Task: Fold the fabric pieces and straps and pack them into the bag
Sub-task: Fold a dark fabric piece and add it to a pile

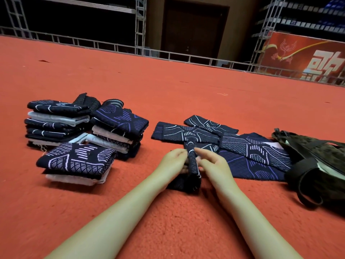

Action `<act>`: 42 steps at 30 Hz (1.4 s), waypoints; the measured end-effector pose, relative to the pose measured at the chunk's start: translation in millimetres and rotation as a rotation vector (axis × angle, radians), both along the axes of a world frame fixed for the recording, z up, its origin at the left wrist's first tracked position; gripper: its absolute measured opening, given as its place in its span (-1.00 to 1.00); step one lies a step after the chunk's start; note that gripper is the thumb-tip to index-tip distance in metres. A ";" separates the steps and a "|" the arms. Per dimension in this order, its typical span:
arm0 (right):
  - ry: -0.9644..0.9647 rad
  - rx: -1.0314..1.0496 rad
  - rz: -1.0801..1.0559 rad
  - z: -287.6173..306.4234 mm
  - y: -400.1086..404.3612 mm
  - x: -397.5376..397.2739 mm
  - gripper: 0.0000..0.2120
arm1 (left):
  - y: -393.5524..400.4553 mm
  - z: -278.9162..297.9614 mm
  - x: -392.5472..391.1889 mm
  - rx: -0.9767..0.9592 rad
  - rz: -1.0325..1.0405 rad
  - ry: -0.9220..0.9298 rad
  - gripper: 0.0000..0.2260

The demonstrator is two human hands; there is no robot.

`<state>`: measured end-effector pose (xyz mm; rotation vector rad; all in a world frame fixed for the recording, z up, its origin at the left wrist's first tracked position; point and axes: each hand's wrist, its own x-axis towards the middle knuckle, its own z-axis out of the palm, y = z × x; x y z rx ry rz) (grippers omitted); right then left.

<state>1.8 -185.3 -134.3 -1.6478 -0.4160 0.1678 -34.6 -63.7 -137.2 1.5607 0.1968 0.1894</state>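
Head view: a person sits on a red carpet point(168, 94), both bare forearms reaching in from 6 o'clock.
Left hand point(174, 161): at centre, fingers curled onto the left side of a narrow dark strap point(192, 161), pinching it.
Right hand point(211, 163): just right of the strap, thumb and fingers closing on its right side; both hands grasp the same strap.
Strap: dark blue with a fine white diamond pattern, standing up between the hands, its upper end rounded over and its lower end bunched on the carpet under the wrists.
Unfolded pieces point(248, 148): at 2 o'clock from the hands, several flat patterned blue strips and panels overlapping on the carpet, the farthest edge touching the bag.
Bag point(321, 165): at 3 o'clock, dark with a mottled surface, lying on its side with its mouth towards the pieces and its black handles point(306, 184) looping onto the carpet.
Bag contents: something pale shows just inside the mouth; what it is cannot be told.
Left stack point(56, 122): at 10 o'clock, folded dark and pale pieces piled high.
Middle stack point(119, 131): just right of it, touching, topped by a blue piece with purple lines.
Near stack point(76, 163): at 9 o'clock, lower, a white-lined piece on top.
Background: metal truss point(140, 25), a dark door point(194, 30) and a red banner point(306, 57) at 12 to 2 o'clock.
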 end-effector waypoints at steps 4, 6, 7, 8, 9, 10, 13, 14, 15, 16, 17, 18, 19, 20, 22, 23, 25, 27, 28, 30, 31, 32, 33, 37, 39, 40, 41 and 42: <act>-0.183 -0.219 -0.015 -7.6 3.3 -1.8 -0.62 | -1.9 6.3 -1.1 -0.325 0.035 0.040 -0.75; -0.162 -0.218 -0.011 -7.5 3.3 -1.8 -0.61 | -4.9 6.1 -2.7 -0.372 0.066 0.004 -0.79; -0.126 -0.213 -0.001 -6.5 3.0 -2.5 -0.57 | -4.8 5.9 -3.1 -0.368 0.084 -0.014 -0.79; -0.082 -0.207 0.008 -5.6 3.1 -3.6 -0.52 | -3.4 5.0 -3.0 -0.349 0.091 -0.021 -0.75; -0.040 -0.195 0.019 -5.4 3.4 -5.0 -0.49 | -1.2 3.7 -2.8 -0.293 0.094 -0.014 -0.68; -0.008 -0.185 0.029 -5.7 4.3 -6.4 -0.47 | 1.8 2.5 -2.1 -0.181 0.100 0.010 -0.60; 0.051 -0.158 0.037 -9.0 8.1 -8.1 -0.46 | 17.5 -4.0 0.2 0.526 0.179 0.122 -0.46; 0.067 -0.155 0.048 -8.8 8.7 -9.1 -0.48 | 21.0 -6.2 -0.8 0.761 0.208 0.154 -0.45; 0.074 -0.162 0.067 -8.2 8.9 -10.5 -0.49 | 23.3 -7.8 -1.9 0.932 0.227 0.188 -0.46; 0.061 -0.182 0.094 -7.8 9.4 -11.2 -0.50 | 24.7 -8.4 -2.6 1.025 0.232 0.220 -0.49; 0.034 -0.207 0.122 -7.1 9.4 -12.1 -0.52 | 25.6 -8.7 -2.7 1.053 0.222 0.250 -0.52; 0.006 -0.231 0.144 -7.0 9.8 -12.8 -0.54 | 26.1 -9.6 -2.1 1.050 0.207 0.264 -0.54; -0.010 -0.241 0.153 -7.0 10.2 -13.5 -0.53 | 25.7 -9.8 -1.5 1.046 0.193 0.269 -0.54; -0.020 -0.234 0.151 -8.4 10.8 -13.2 -0.49 | 25.2 -9.4 -0.5 1.036 0.184 0.268 -0.53; -0.029 -0.199 0.125 -10.6 11.3 -11.7 -0.41 | 27.1 -8.3 1.4 0.954 0.183 0.230 -0.50; -0.036 -0.173 0.110 -10.0 10.7 -11.6 -0.41 | 28.5 -7.9 2.0 0.888 0.190 0.193 -0.49; -0.065 -0.126 0.088 -6.5 7.5 -11.0 -0.49 | 33.4 -5.3 2.5 0.717 0.217 0.098 -0.45; -0.110 -0.083 0.071 -0.6 2.3 -8.9 -0.57 | 38.0 -0.6 1.5 0.547 0.218 -0.017 -0.43; -0.128 -0.069 0.075 0.8 -0.6 -6.6 -0.60 | 38.9 1.5 0.2 0.478 0.179 -0.068 -0.42; -0.159 -0.061 0.101 4.0 -6.3 -4.9 -0.63 | 38.7 3.7 -3.5 0.353 0.028 -0.142 -0.45; -0.170 -0.059 0.103 5.1 -9.0 -4.0 -0.63 | 38.0 3.0 -5.1 0.300 -0.057 -0.152 -0.49; -0.187 -0.055 0.090 6.0 -11.2 -2.1 -0.64 | 37.7 0.8 -5.7 0.265 -0.114 -0.158 -0.54; -0.204 -0.060 0.053 5.5 -12.9 0.6 -0.65 | 37.4 -2.1 -5.2 0.257 -0.125 -0.163 -0.59; -0.100 -0.010 -0.092 -4.5 -16.4 3.4 -0.69 | 28.3 -1.6 -11.0 0.243 0.123 -0.247 -0.70; 0.022 0.055 -0.036 -9.3 -14.4 -6.3 -0.69 | 19.7 3.8 -21.2 0.194 0.269 -0.269 -0.69; 0.069 0.065 0.003 -8.6 -12.2 -12.7 -0.68 | 17.6 6.9 -27.0 0.194 0.320 -0.273 -0.68; 0.113 0.081 0.044 -7.8 -10.3 -20.2 -0.65 | 16.9 10.2 -33.9 0.216 0.351 -0.279 -0.67; 0.146 0.105 0.078 -7.5 -7.7 -25.4 -0.57 | 19.0 13.9 -41.4 0.257 0.372 -0.291 -0.66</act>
